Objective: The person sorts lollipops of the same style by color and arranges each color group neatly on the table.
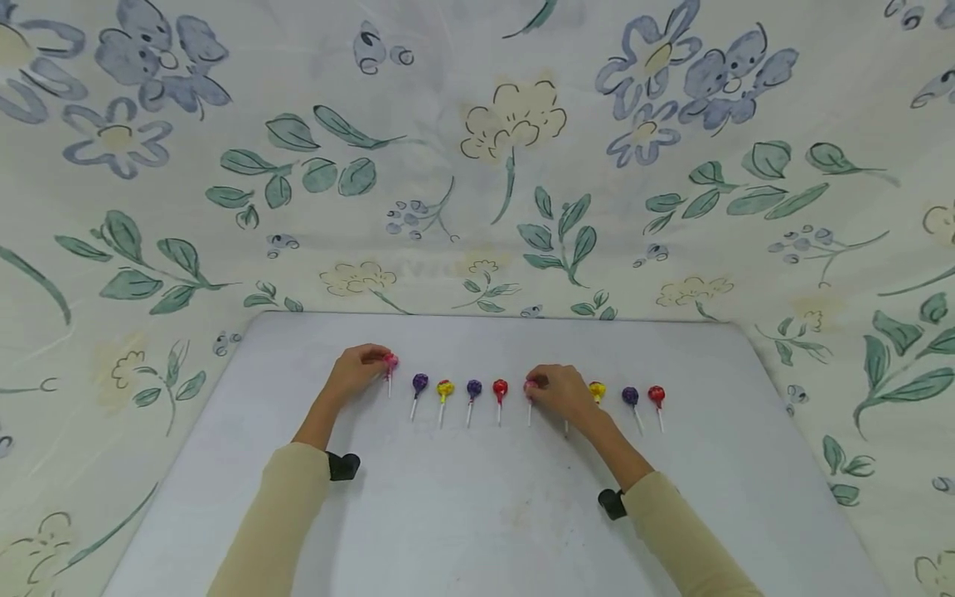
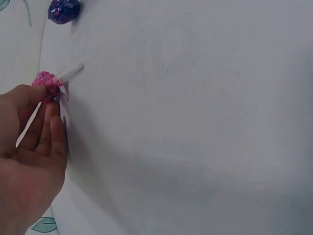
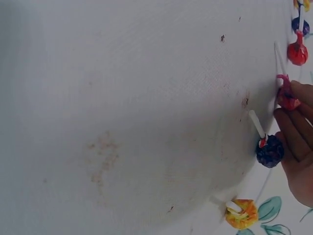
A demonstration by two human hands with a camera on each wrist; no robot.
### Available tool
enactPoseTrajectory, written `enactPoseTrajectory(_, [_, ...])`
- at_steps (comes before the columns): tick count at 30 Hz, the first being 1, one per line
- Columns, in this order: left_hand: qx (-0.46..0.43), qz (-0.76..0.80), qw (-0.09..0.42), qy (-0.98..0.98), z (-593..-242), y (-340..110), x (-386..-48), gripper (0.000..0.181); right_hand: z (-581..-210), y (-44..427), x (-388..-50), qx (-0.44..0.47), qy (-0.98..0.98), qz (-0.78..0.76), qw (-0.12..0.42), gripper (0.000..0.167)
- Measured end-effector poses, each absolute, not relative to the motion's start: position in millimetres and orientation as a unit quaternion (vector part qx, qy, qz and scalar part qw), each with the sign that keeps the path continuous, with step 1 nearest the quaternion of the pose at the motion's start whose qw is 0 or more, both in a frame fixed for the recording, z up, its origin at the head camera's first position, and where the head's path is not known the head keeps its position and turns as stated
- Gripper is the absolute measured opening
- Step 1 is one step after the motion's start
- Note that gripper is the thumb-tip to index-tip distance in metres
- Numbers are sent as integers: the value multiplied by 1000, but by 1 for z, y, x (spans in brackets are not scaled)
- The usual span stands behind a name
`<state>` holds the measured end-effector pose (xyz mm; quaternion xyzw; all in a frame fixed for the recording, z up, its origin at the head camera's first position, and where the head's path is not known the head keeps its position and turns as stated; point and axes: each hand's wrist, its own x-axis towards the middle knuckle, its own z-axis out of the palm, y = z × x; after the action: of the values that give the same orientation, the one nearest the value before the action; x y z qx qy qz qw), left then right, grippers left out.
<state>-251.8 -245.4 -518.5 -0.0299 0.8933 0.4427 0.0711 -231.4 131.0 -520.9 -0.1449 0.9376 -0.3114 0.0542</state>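
Observation:
At the left end of a row of lollipops, my left hand pinches a pink lollipop by its wrapped head, the white stick pointing away from the fingers. Mid-row, my right hand holds another pink lollipop between thumb and fingers. Right beside that hand lies a purple lollipop, mostly hidden by the hand in the head view. A red lollipop lies just left of the right hand, and a purple lollipop is nearest to the left hand.
Between the hands also lie a yellow lollipop and a purple one. Farther right are a yellow lollipop, a purple one and a red one. The white table meets a flowered cloth behind.

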Motion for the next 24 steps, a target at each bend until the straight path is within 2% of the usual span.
enactPoseTrajectory(6, [-47, 448, 83, 889, -517, -244, -256, 34, -522, 130, -232, -138, 940, -307, 58, 18])
enactPoseTrajectory(19, [-51, 440, 42, 896, -518, -249, -251, 34, -525, 130, -230, -143, 938, -311, 55, 16])
enactPoseTrajectory(24, [-51, 448, 42, 892, -521, -253, -253, 36, -524, 131, -232, -137, 937, -315, 56, 17])
